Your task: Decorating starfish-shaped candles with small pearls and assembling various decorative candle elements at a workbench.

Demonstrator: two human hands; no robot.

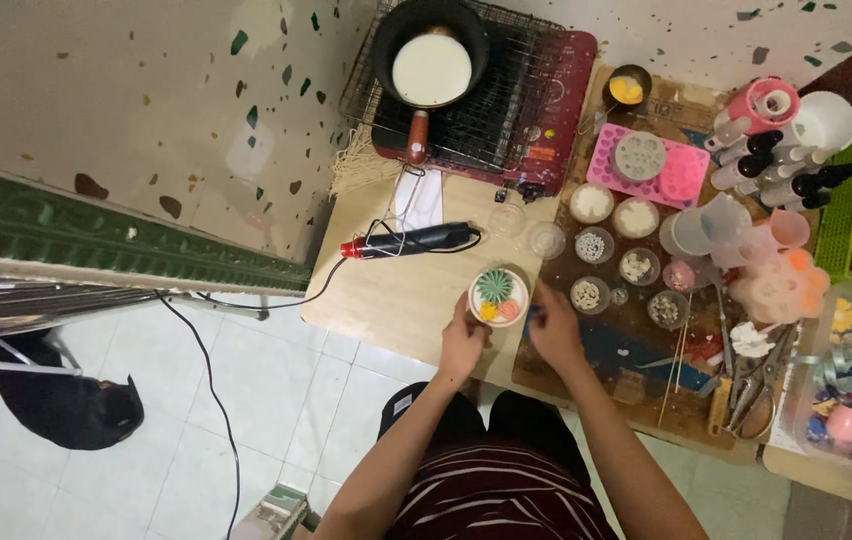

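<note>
Item one: your left hand [462,340], fingers curled against the near rim of a small round white dish holding a green succulent-shaped piece with yellow and pink bits [498,296]; the dish sits on the pale wooden counter [386,290].

Item two: your right hand [553,325], just right of the dish, fingers pressed together on something small and blue; what it is cannot be told.

Item three: beyond your right fingers, a cluster of small clear round cups of pale beads and chips [608,250] on a brown board.

Item four: beyond your left fingers, a black heat gun with a red nozzle [411,241], lying on its side, cord trailing to the floor.

Item five: farther right, a pink silicone mould tray [649,165].

Item six: farthest, a black pan of white liquid with a red handle [431,62] on a wire rack over a red cooktop [536,105].
</note>
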